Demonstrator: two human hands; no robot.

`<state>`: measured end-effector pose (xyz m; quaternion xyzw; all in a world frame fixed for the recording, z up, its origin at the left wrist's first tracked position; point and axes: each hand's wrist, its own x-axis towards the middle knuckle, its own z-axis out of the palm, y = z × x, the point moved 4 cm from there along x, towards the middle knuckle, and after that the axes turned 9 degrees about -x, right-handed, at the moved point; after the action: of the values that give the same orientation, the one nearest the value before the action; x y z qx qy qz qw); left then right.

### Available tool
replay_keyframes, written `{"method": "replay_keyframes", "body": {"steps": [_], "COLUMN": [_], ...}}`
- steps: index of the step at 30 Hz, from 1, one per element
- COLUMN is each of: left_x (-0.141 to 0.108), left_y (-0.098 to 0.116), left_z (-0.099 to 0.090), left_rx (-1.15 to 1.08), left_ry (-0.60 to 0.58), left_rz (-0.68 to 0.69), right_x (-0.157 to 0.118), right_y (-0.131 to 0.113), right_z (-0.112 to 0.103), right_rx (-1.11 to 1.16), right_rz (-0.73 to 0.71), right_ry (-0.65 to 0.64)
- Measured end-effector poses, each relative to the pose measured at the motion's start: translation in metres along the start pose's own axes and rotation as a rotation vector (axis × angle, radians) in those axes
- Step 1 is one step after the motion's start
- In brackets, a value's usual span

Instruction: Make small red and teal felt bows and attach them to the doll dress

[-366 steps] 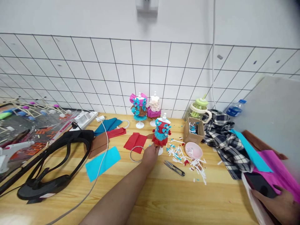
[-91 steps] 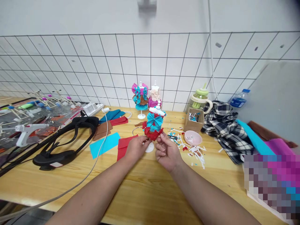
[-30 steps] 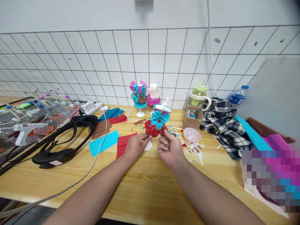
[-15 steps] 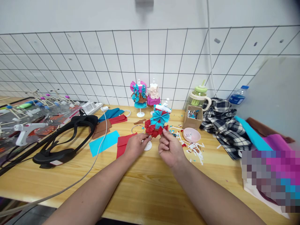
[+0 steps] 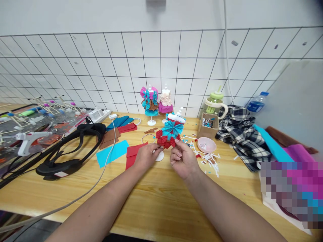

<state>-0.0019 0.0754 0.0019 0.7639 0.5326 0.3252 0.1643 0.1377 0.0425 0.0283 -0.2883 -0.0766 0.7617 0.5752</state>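
Observation:
A small white dress-form mannequin [image 5: 176,117] leans to the right above the table, dressed in blue and red crepe paper. A pleated blue fan [image 5: 172,129] covers its front, over a red ruffled skirt [image 5: 165,140]. My left hand [image 5: 148,155] closes its thumb and fingers round the mannequin's stand, just under the skirt; the round white base [image 5: 159,156] shows beside it. At the skirt's right edge, my right hand [image 5: 184,158] pinches the red crepe paper between thumb and forefinger, its other fingers curled in.
Two more dressed mannequins [image 5: 150,104] stand by the wall. Blue [image 5: 112,154] and red paper [image 5: 132,155] lie left, near a black headset [image 5: 72,151] and a glue gun [image 5: 31,141]. Right are a pink bowl [image 5: 207,145], paper scraps, a cardboard box [image 5: 208,129] and a mug [image 5: 214,104].
The mannequin has tipped very slightly, its top shifting a little to the right and down. Both hands keep their hold in nearly the same place.

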Motion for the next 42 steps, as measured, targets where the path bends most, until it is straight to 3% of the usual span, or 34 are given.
{"method": "replay_keyframes", "body": {"steps": [9,15,18,20,23,26,34,42], "left_x": [0.003,0.003,0.003,0.003,0.003,0.003,0.003,0.006], "left_y": [-0.012,-0.017,-0.019,-0.021,-0.023,-0.025,-0.027,-0.027], "left_z": [0.006,0.007,0.006,0.006,0.007,0.011,0.019,0.021], "left_rx": [-0.264,-0.403,-0.371,-0.316,-0.221,-0.150,-0.165,-0.254], "left_ry": [0.021,0.065,0.063,0.047,0.001,-0.054,-0.101,-0.104], "left_rz": [-0.050,-0.124,-0.103,-0.082,-0.062,-0.064,-0.053,-0.038], "right_x": [0.000,0.025,0.043,0.052,0.055,0.051,0.045,0.049], "right_y": [0.000,0.001,0.002,0.003,0.005,0.010,0.014,0.024], "right_z": [-0.001,-0.027,-0.046,-0.053,-0.050,-0.046,-0.045,-0.047], "right_rx": [-0.153,-0.279,-0.564,-0.885,-1.429,-1.750,-2.059,-2.175], "right_rz": [-0.071,-0.191,-0.312,-0.396,-0.650,-0.788,-0.793,-0.734], "right_ry": [0.003,0.090,0.175,0.183,0.081,-0.022,-0.010,-0.004]}}
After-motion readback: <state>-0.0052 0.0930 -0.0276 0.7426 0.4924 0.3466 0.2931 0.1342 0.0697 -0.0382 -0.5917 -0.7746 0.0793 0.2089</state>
